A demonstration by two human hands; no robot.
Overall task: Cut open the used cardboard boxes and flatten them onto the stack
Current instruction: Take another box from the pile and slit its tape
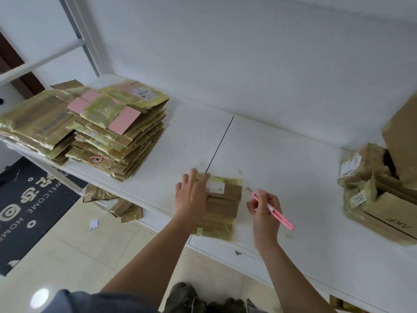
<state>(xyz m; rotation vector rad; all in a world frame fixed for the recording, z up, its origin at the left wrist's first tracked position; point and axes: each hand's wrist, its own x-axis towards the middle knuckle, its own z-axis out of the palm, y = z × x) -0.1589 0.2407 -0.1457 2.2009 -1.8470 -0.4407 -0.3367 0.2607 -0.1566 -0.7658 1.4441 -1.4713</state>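
A flattened cardboard box (pixel 223 206) with yellowish tape and a white label lies near the front edge of the white table (pixel 282 159). My left hand (pixel 193 195) presses on its left part with straight fingers. My right hand (pixel 264 211) is just right of the box and grips a pink box cutter (pixel 274 211), blade tip pointing up-left. A tall stack of flattened boxes (pixel 90 129) sits at the table's left end, a pink piece on top.
Several unflattened taped boxes (pixel 379 195) stand at the table's right end, a larger carton leaning behind them. Cardboard scraps (pixel 112 204) lie on the tiled floor under the table's left side, beside a dark welcome mat (pixel 29 206). A white wall runs behind the table.
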